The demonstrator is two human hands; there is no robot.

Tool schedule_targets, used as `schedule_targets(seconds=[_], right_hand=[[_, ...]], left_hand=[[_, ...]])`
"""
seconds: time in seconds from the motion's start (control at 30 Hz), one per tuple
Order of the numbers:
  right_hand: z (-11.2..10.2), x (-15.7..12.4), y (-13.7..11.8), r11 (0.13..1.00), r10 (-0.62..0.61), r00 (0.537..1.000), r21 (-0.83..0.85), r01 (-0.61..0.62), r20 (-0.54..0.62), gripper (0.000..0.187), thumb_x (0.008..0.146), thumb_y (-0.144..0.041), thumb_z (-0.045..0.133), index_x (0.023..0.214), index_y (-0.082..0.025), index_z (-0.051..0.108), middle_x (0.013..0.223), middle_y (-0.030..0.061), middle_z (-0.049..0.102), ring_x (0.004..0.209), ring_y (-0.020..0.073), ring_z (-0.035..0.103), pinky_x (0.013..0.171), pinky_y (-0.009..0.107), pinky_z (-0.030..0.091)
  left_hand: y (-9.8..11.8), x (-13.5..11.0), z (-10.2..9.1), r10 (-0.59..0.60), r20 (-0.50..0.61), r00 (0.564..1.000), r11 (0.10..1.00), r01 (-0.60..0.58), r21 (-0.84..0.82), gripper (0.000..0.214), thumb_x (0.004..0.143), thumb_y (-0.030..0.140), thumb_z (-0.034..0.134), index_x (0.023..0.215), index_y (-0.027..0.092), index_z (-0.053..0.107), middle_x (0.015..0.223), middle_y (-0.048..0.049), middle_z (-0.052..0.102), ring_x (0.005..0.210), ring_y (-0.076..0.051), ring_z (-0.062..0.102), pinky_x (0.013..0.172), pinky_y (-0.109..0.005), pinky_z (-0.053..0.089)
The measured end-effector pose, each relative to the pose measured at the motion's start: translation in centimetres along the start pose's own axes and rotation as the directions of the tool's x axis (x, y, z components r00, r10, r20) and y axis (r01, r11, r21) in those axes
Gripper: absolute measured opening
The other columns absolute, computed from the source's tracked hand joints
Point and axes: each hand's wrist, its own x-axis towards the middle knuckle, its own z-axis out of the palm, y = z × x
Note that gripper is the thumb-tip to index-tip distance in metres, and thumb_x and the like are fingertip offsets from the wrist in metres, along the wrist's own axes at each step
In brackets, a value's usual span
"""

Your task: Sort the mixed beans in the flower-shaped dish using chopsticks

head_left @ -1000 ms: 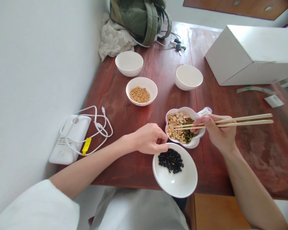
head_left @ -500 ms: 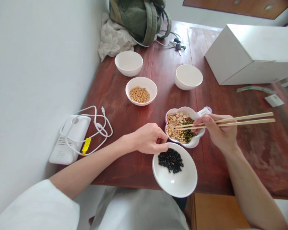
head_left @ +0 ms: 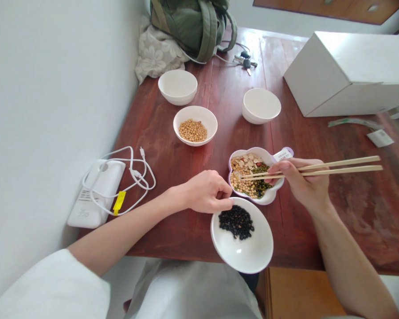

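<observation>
My right hand (head_left: 301,184) is closed around a pair of wooden chopsticks (head_left: 346,166). Their tips reach into a flower-shaped dish with a purple rim (head_left: 269,199), among pale yellow beans, green beans and flat whitish pieces; whether anything is pinched between the tips is too small to tell. With thumb and curled fingers, my left hand (head_left: 211,192) grips the far-left rim of a white bowl (head_left: 242,257). This bowl is tilted toward me at the table's front edge, and black beans (head_left: 236,221) lie in its upper part.
A white bowl of yellow beans (head_left: 195,110) stands farther back, near two more white bowls (head_left: 177,86) (head_left: 261,106). At left lie a white power bank (head_left: 98,195) and its cable. A backpack (head_left: 189,26), keys (head_left: 246,62) and a large white box (head_left: 346,71) sit beyond.
</observation>
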Motion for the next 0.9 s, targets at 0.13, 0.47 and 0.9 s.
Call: schedule_targets(seconds=[0.13, 0.47, 0.9], right_hand=[[-0.17, 0.03, 0.03, 1.000, 0.009, 1.000, 0.019, -0.010, 0.020, 0.023, 0.101, -0.033, 0.064, 0.093, -0.024, 0.084, 0.074, 0.0026, 0.077, 0.058, 0.0132, 0.072, 0.052, 0.022, 0.059], [-0.57, 0.00, -0.15, 1.000, 0.017, 0.999, -0.012, -0.016, 0.036, 0.023, 0.100, -0.033, 0.065, 0.092, -0.021, 0.083, 0.075, 0.0030, 0.077, 0.061, 0.0137, 0.072, 0.054, 0.023, 0.060], [-0.43, 0.01, -0.42, 1.000, 0.022, 0.999, 0.004, -0.022, 0.044, 0.027, 0.102, -0.033, 0.062, 0.086, -0.021, 0.080, 0.076, 0.0025, 0.077, 0.059, 0.0143, 0.071, 0.053, 0.026, 0.059]], left_hand=[[-0.01, -0.01, 0.03, 0.006, -0.002, 1.000, 1.000, -0.006, 0.003, 0.033, 0.086, 0.026, 0.066, 0.056, 0.014, 0.061, 0.052, 0.0025, 0.056, 0.049, -0.005, 0.042, 0.053, -0.020, 0.030], [-0.04, -0.03, 0.00, 0.004, -0.001, 1.000, 1.000, -0.004, 0.009, 0.033, 0.086, 0.027, 0.066, 0.057, 0.014, 0.060, 0.052, 0.0026, 0.056, 0.049, -0.004, 0.042, 0.053, -0.020, 0.029], [0.08, -0.01, -0.04, -0.009, 0.009, 1.000, 1.000, 0.009, -0.009, 0.033, 0.086, 0.028, 0.066, 0.057, 0.014, 0.061, 0.053, 0.0018, 0.058, 0.049, -0.005, 0.043, 0.052, -0.021, 0.031]])
